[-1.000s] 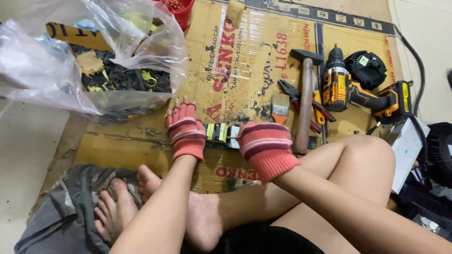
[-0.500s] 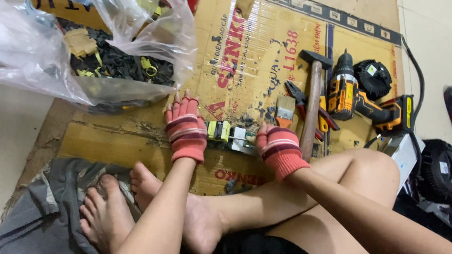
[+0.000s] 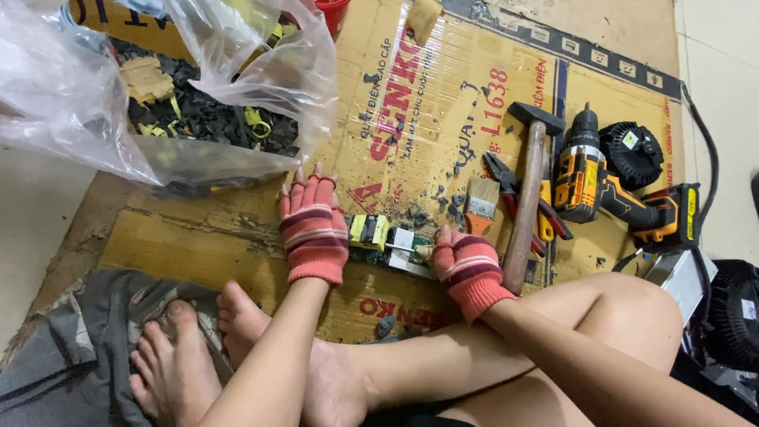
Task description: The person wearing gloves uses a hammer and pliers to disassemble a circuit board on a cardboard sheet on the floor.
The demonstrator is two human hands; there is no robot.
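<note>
Lying flat, the left hand (image 3: 313,229) presses the small, stiff, light circuit board (image 3: 387,241); the right hand (image 3: 466,269) pinches its edge, the safest spot.

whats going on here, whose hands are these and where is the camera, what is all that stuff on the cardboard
No machine here: a person sits on the floor with a camera on their head looking down, so you see their own arms, legs and bare feet. Both hands wear striped fingerless gloves. The left hand rests flat beside a small circuit board with yellow parts; the right hand is closed at its other end. On the flattened cardboard lie a small paintbrush, a hammer, pliers and a cordless drill. A clear plastic bag holds dark scraps.
</note>
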